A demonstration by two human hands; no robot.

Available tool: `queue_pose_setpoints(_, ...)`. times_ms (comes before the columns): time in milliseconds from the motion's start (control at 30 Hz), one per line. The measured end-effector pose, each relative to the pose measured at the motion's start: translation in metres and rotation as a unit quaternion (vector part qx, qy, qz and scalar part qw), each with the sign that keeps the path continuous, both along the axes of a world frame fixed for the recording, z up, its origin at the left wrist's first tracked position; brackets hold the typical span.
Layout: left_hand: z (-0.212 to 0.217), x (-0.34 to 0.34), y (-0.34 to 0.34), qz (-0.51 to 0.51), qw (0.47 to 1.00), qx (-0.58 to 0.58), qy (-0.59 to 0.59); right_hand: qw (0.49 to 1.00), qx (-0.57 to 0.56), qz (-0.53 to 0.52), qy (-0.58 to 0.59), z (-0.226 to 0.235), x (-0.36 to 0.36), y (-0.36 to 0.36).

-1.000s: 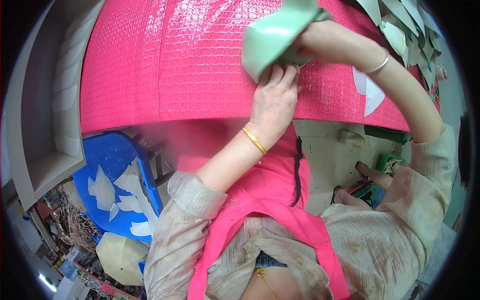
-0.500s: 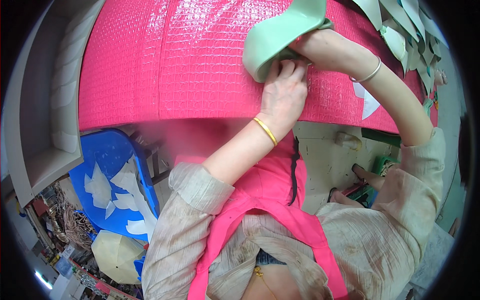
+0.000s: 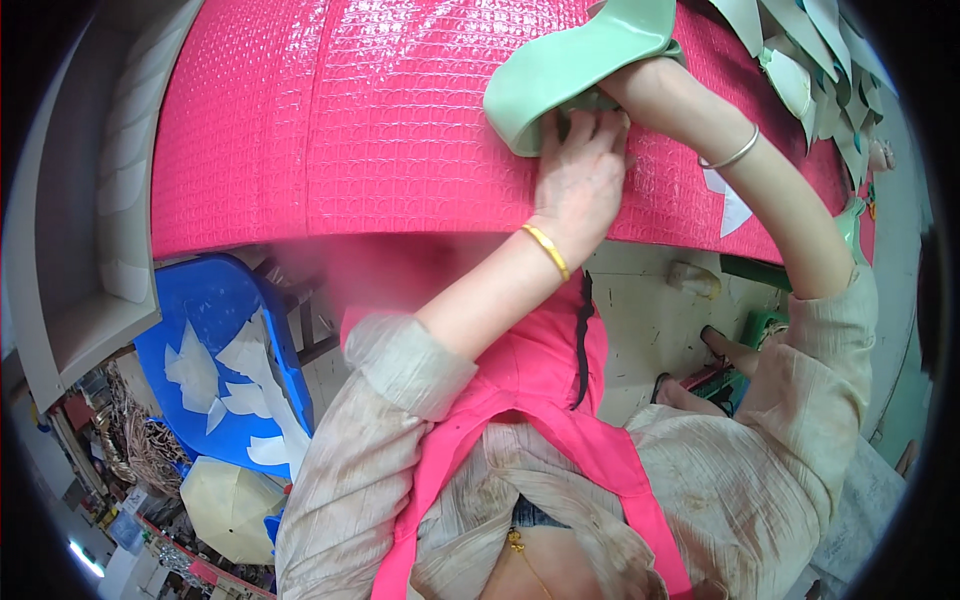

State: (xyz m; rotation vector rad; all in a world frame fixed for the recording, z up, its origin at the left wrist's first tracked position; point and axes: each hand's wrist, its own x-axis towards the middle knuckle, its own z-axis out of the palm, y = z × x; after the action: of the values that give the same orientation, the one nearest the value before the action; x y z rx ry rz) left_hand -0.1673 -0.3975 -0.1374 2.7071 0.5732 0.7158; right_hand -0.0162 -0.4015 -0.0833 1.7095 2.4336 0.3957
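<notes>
My left hand (image 3: 580, 175) has crept up over the last second. A moment ago it sat lower on the pink sheet (image 3: 350, 120), with the fingers only brushing the underside of the mint-green shoe piece (image 3: 575, 65). Now the fingertips are tucked in under its lower rim, curled and pressing, so the piece sits right above and against them. The gold bangle (image 3: 545, 250) has ridden up the wrist with the reach.

My right hand is buried inside or behind the green piece, past the silver bangle (image 3: 735, 155). I cannot tell how far its fingers are spread or what they pinch, though the forearm runs straight into the piece, so it probably carries the weight from that side.

The piece itself has tipped a little and come nearer to me, its rounded end now pointing left of my left fingers. To my mind, the work has gone from steadying it to working along its edge with the left fingertips.

Beyond my right wrist lie more pale green cut pieces (image 3: 800, 60) on the pink sheet. Far below my left elbow stands a blue bin (image 3: 200, 300) with white scraps.
</notes>
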Motion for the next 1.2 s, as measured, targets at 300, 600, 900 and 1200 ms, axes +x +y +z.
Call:
queue_pose_setpoints(300, 0.025, -0.059, 0.022, -0.074, 0.993, 0.052, 0.076, 0.951, -0.032, -0.044, 0.305, -0.027, -0.036, -0.062)
queue_pose_setpoints(600, 0.05, -0.077, 0.069, -0.162, 0.89, 0.369, 0.216, 0.946, 0.01, -0.077, 0.314, -0.033, -0.07, -0.037)
queue_pose_setpoints(900, 0.053, -0.089, 0.064, -0.199, 0.934, 0.273, 0.114, 0.993, 0.03, 0.024, 0.111, 0.007, -0.062, -0.038)
queue_pose_setpoints(1200, 0.01, -0.103, 0.034, -0.14, 0.99, 0.016, 0.008, 0.986, -0.047, 0.038, -0.157, 0.031, -0.082, -0.068)
